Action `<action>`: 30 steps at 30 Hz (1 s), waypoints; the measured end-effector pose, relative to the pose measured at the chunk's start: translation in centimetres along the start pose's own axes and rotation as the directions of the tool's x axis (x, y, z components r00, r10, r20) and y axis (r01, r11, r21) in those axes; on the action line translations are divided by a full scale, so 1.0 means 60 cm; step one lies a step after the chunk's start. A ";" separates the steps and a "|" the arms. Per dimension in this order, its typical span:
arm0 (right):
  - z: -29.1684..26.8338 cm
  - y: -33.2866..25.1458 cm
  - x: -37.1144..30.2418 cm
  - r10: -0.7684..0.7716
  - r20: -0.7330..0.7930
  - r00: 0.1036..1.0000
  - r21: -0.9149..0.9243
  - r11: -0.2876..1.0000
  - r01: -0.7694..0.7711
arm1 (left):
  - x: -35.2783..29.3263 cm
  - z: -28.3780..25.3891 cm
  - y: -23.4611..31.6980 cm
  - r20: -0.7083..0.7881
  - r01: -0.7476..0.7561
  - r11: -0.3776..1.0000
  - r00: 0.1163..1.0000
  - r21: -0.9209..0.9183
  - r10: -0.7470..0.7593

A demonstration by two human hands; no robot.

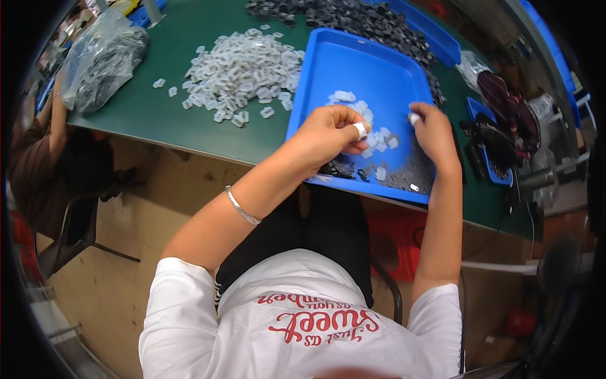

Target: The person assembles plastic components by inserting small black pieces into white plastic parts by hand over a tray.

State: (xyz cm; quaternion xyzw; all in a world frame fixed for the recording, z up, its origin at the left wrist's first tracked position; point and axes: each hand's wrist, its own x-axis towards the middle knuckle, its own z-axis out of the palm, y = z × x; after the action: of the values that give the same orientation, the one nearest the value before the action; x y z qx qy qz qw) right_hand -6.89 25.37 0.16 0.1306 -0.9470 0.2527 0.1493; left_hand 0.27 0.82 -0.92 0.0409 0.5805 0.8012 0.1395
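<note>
At your left: one filled clear plastic bag point(104, 63), one brown-clad person point(39, 148); at your right: one maroon fabric bundle point(521, 120); beneath your counter point(148, 110): one red object point(399, 237).

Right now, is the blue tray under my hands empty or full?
Neither: white pieces and dark parts lie in the blue tray, with bare blue beyond.

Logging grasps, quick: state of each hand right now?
Left hand: pinched closed; can't tell if its white bit is held or worn.
Right hand: curled; whether it holds anything can't be told.
</note>
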 end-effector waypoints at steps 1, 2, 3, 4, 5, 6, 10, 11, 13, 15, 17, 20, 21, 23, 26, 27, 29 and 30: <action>0.013 0.001 -0.002 -0.105 0.010 0.994 -0.275 0.956 0.104 | -0.001 -0.003 -0.002 -0.023 -0.012 0.999 1.000 -0.040 0.011; 0.017 0.004 -0.003 -0.109 0.022 0.994 -0.303 0.946 0.110 | -0.002 -0.002 -0.002 -0.035 -0.022 0.998 0.999 -0.058 0.020; 0.018 0.010 -0.005 -0.112 0.034 0.993 -0.331 0.937 0.117 | -0.001 0.001 -0.002 -0.048 -0.033 0.997 0.998 -0.076 0.029; 0.013 0.010 -0.005 -0.090 0.057 0.994 -0.361 0.927 0.105 | 0.000 0.005 -0.004 -0.052 -0.053 0.993 0.997 -0.102 0.048; 0.009 0.006 -0.006 -0.071 0.083 0.994 -0.388 0.916 0.098 | 0.001 0.007 -0.007 -0.062 -0.073 0.989 0.996 -0.128 0.066; 0.002 -0.003 -0.010 -0.075 0.079 0.994 -0.417 0.903 0.101 | 0.002 0.011 -0.008 -0.059 -0.083 0.983 0.995 -0.161 0.075; 0.009 -0.021 -0.019 -0.191 0.061 0.980 -0.419 0.886 0.199 | 0.006 0.006 -0.012 -0.038 -0.109 0.976 0.994 -0.191 0.103; 0.019 -0.044 -0.015 -0.155 0.047 0.987 -0.356 0.920 0.161 | -0.002 -0.002 -0.015 -0.090 -0.141 0.974 0.988 -0.175 0.127; 0.023 -0.054 -0.013 -0.060 0.028 0.998 -0.220 0.973 0.064 | 0.002 -0.003 -0.019 -0.125 -0.182 0.972 0.979 -0.147 0.164; 0.015 -0.060 -0.012 -0.042 0.032 0.999 0.020 0.999 0.041 | 0.006 -0.004 -0.017 -0.095 -0.152 0.958 0.987 -0.243 0.132; 0.008 -0.059 -0.006 -0.134 -0.010 0.991 0.229 0.964 0.133 | 0.004 0.001 -0.012 -0.069 -0.153 0.965 0.988 -0.215 0.141; -0.004 -0.135 -0.006 -0.131 0.027 0.991 0.464 0.880 0.104 | 0.002 -0.004 -0.022 -0.104 -0.210 0.952 0.976 -0.224 0.191; -0.004 -0.153 -0.008 -0.132 0.014 0.991 0.508 0.855 0.106 | 0.002 -0.002 -0.020 -0.093 -0.221 0.948 0.974 -0.230 0.205; 0.009 -0.168 -0.009 -0.148 0.026 0.989 0.536 0.837 0.111 | 0.001 0.002 -0.019 -0.097 -0.239 0.943 0.970 -0.231 0.222; 0.029 -0.159 -0.010 -0.153 0.072 0.986 0.563 0.822 0.086 | 0.006 0.009 -0.021 -0.101 -0.255 0.945 0.966 -0.207 0.238; 0.037 -0.152 -0.012 -0.143 0.104 0.984 0.562 0.825 0.060 | 0.004 0.009 -0.020 -0.111 -0.256 0.945 0.965 -0.204 0.237; 0.047 -0.142 -0.012 -0.134 0.106 0.985 0.563 0.825 0.052 | 0.005 0.007 -0.020 -0.058 -0.256 0.945 0.967 -0.202 0.250; 0.046 -0.153 -0.018 -0.123 0.088 0.989 0.544 0.837 0.055 | 0.001 0.003 -0.022 -0.057 -0.256 0.935 0.967 -0.247 0.249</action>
State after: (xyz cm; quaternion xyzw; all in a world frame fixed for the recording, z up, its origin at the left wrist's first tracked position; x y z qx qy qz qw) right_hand -3.51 16.42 1.53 0.2261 -0.8376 0.4935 0.0610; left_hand 0.48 1.36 -2.09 0.0871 0.4655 0.8801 0.0324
